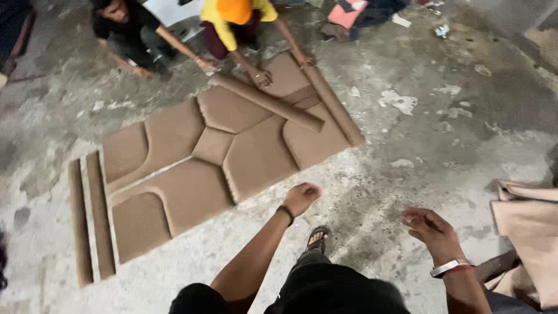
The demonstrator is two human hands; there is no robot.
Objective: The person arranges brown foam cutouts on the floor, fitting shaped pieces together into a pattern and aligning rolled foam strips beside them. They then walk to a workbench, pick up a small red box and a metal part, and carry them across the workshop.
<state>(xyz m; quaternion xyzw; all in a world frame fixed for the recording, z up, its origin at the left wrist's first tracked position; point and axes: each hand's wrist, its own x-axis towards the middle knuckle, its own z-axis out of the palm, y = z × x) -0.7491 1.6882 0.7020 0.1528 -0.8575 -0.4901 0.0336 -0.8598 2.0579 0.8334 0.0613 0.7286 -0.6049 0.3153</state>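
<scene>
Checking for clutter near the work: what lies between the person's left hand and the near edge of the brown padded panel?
In the head view, only bare stained concrete floor separates the left hand from the padded panel.

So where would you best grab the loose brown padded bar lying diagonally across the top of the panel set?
Probably at its free lower-right end, coming from the wearer's side. The long bar lies loose on top of the padded panels, and a co-worker's hand rests near its far part. Being long, a second grip nearer its middle would likely steady it.
</scene>
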